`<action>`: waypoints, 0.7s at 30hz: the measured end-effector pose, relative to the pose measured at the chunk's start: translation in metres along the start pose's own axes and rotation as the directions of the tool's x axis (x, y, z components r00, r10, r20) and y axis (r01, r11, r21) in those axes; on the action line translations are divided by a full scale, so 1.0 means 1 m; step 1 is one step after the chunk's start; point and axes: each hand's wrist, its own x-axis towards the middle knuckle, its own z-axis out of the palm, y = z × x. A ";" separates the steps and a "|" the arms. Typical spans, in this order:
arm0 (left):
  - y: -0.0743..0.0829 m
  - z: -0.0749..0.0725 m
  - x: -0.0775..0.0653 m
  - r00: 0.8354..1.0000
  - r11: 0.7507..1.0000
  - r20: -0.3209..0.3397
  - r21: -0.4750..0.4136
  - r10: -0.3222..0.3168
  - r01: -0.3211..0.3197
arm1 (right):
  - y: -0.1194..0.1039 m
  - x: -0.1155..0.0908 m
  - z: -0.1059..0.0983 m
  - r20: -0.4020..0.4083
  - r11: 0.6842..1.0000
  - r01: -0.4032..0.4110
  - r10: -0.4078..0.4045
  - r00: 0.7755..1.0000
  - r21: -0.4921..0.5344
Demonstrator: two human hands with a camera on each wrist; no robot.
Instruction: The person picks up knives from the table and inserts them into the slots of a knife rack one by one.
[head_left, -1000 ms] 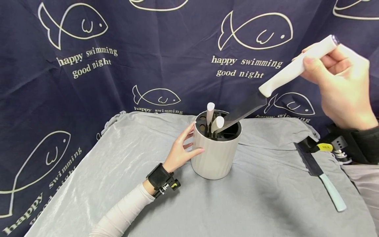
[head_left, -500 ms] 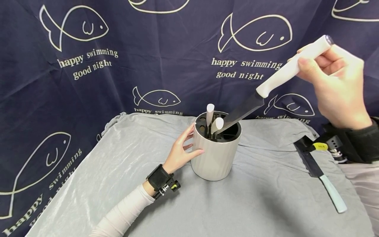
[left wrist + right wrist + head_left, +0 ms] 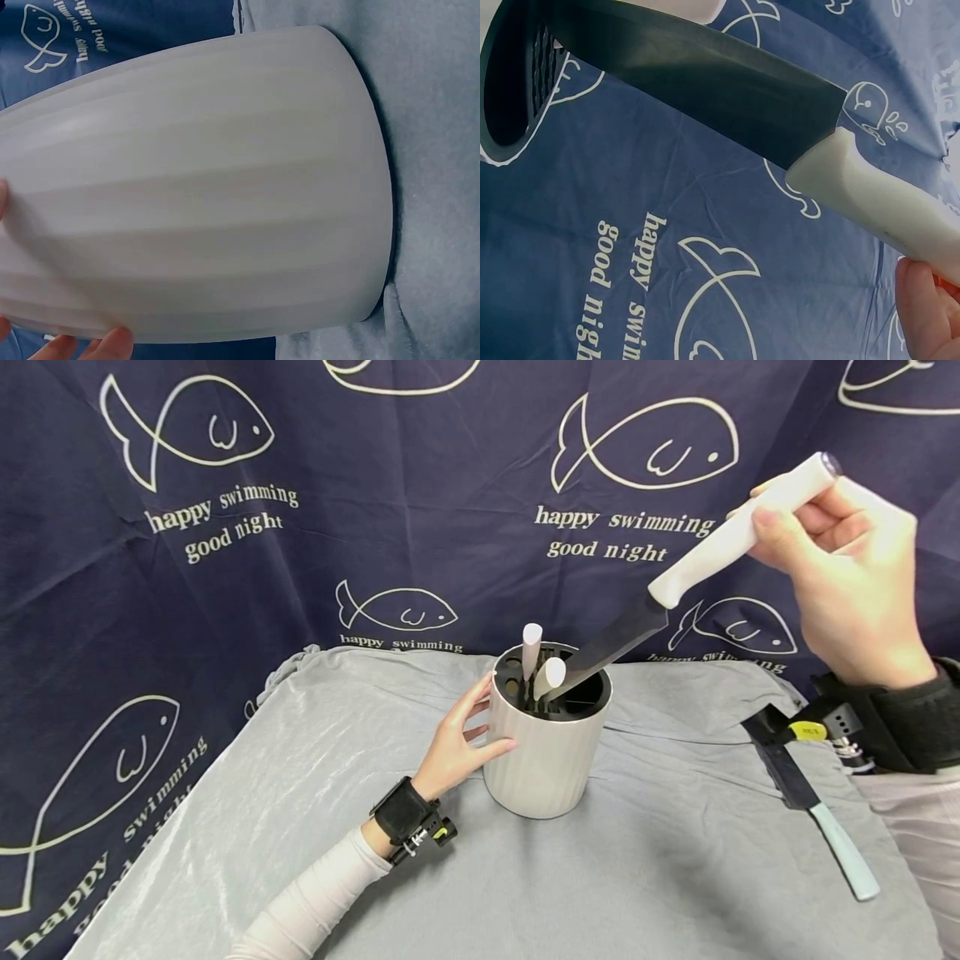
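Observation:
My right hand (image 3: 855, 568) grips a large kitchen knife by its white handle (image 3: 738, 539), high on the right. The dark blade (image 3: 705, 82) slants down to the left, its tip at the opening of a knife holder. That holder (image 3: 546, 768) is a pale ribbed cylinder with a black slotted insert, standing upright. Two white handles (image 3: 532, 647) stick up from its slots. My left hand (image 3: 453, 743) holds the left side of the holder, thumb in front and fingers around the side. Fingertips (image 3: 116, 341) show along the holder's wall in the left wrist view.
A knife with a light blue handle (image 3: 843, 852) and dark blade lies on the grey cloth (image 3: 420, 893) at the right, under my right wrist. Behind the table hangs a navy curtain (image 3: 450, 485) with fish drawings and lettering.
My right hand and the knife have shifted slightly left, mostly in the first half second. The left hand and the holder keep their places.

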 end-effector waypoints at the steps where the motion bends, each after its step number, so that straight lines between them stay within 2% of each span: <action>1: 0.004 0.000 0.000 1.000 1.000 0.003 0.002 -0.001 0.001 | 0.000 0.000 0.000 0.000 1.000 0.000 0.000 1.000 -0.003; 3: 0.006 0.000 -0.001 1.000 1.000 0.007 0.002 -0.007 0.007 | -0.001 0.000 0.000 0.005 1.000 -0.011 0.011 1.000 0.012; 6: 0.005 0.001 0.000 1.000 1.000 0.003 0.003 0.002 -0.002 | -0.002 -0.001 0.002 0.005 1.000 0.011 -0.011 1.000 -0.028; 10: -0.014 0.003 0.003 1.000 1.000 -0.003 -0.003 0.020 -0.020 | -0.002 -0.003 0.006 -0.005 0.998 0.006 -0.006 1.000 -0.059; 14: -0.029 0.003 0.005 1.000 1.000 0.001 -0.001 0.030 -0.030 | 0.000 -0.004 0.005 -0.007 0.999 -0.031 0.030 1.000 -0.032; 21: -0.029 0.002 0.004 1.000 1.000 -0.011 0.000 0.015 -0.015 | 0.024 -0.012 0.012 0.066 0.975 -0.073 0.088 0.994 -0.210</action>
